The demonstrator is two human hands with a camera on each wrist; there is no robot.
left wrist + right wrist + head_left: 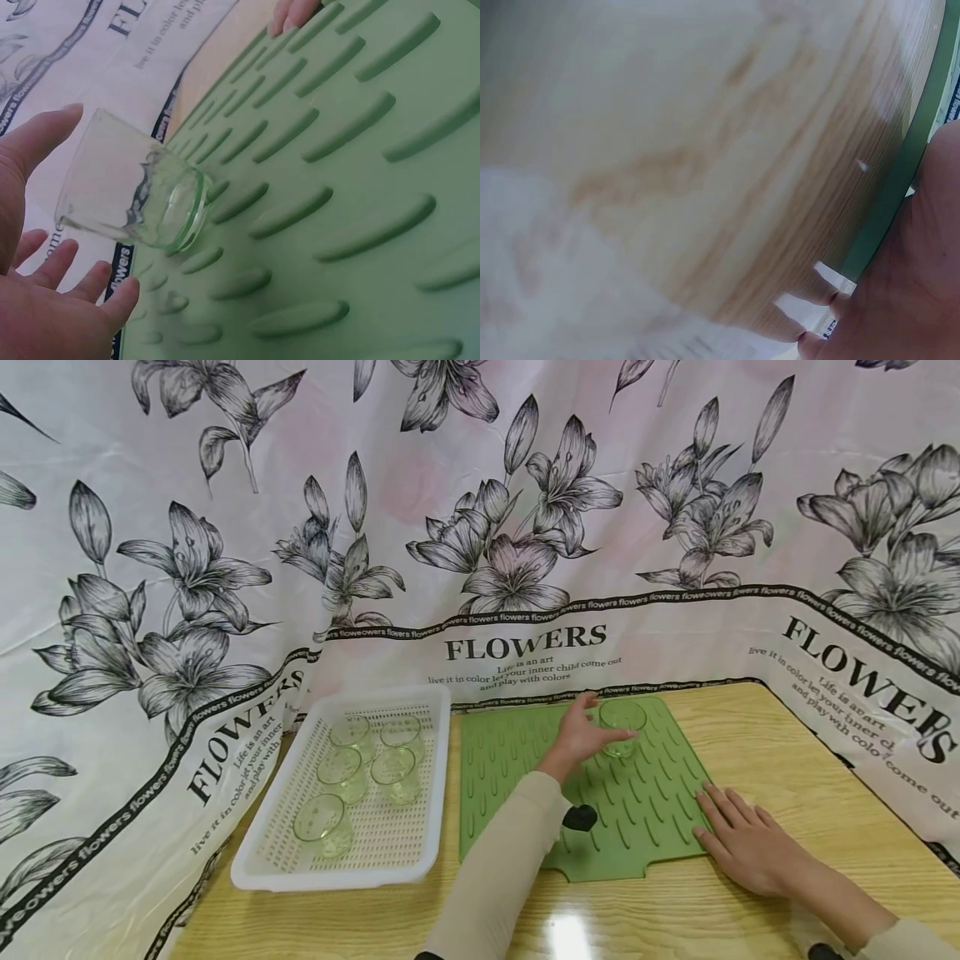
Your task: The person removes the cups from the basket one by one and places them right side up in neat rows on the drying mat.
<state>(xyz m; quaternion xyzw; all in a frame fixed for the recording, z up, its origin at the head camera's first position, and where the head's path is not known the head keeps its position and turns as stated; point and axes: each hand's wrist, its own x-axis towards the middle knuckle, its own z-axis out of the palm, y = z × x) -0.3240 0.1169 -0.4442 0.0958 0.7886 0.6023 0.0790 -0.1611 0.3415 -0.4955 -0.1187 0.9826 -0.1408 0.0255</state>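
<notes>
A clear glass cup [621, 727] stands upright on the green ridged mat [517, 768], close to its far edge. My left hand [581, 735] is beside the cup, thumb and fingers spread. In the left wrist view the cup [139, 184] sits in front of the parted thumb and fingers [56, 270], which do not appear curled round it. My right hand [750, 843] lies with its fingers extended at the mat's right edge, over the wooden table. The right wrist view shows only part of that hand [900, 277] beside the green edge.
A white perforated plastic basket [438, 793] stands left of the mat, with several clear glass cups [322, 822] upright in it. The wooden table [757, 727] runs under everything. A flower-printed sheet [517, 568] hangs behind and along both sides.
</notes>
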